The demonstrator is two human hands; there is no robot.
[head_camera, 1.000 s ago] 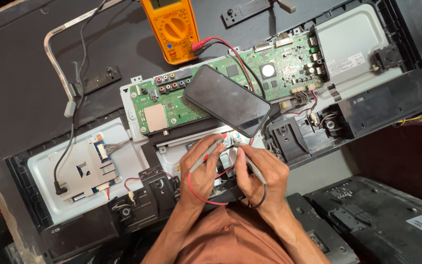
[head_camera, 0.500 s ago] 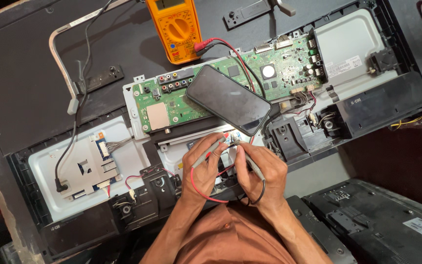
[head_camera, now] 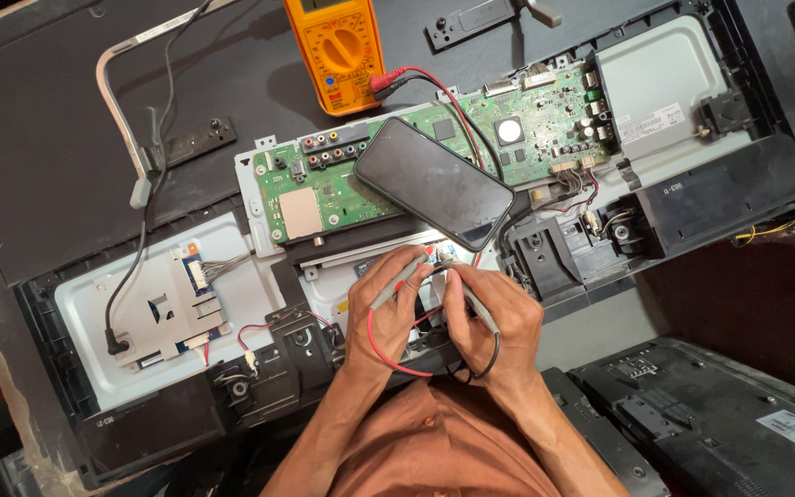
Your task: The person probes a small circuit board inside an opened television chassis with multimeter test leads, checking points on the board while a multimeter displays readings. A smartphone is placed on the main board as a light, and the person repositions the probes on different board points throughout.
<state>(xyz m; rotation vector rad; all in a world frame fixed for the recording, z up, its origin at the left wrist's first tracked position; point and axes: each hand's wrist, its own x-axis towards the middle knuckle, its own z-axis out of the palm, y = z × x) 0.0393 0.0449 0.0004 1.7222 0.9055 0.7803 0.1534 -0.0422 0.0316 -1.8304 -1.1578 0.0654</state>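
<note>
Both hands pinch thin grey multimeter probes: the left hand (head_camera: 386, 313) keeps a closed grip on the red-wired probe (head_camera: 399, 282), and the right hand (head_camera: 499, 322) a closed grip on the black-wired probe (head_camera: 471, 293). The two probe tips meet close together over a small connector area (head_camera: 436, 254) on the pale metal plate (head_camera: 333, 294) of the opened flat television chassis (head_camera: 692, 193), just below the dark smartphone (head_camera: 434, 182). That smartphone lies tilted, screen up, across the green main circuit board (head_camera: 545, 129). A red lead (head_camera: 388, 354) loops under the left wrist, and a black lead (head_camera: 489, 354) curls below the right palm. At the top edge sits an orange digital multimeter (head_camera: 338, 51), with red and black leads (head_camera: 434, 83) running from it over the circuit board. To the left, a smaller white-mounted board with cable plugs (head_camera: 172, 308) rests on the chassis. A black plastic television back cover (head_camera: 710, 414) lies at the lower right. The dark desk (head_camera: 39, 120) carries everything.
</note>
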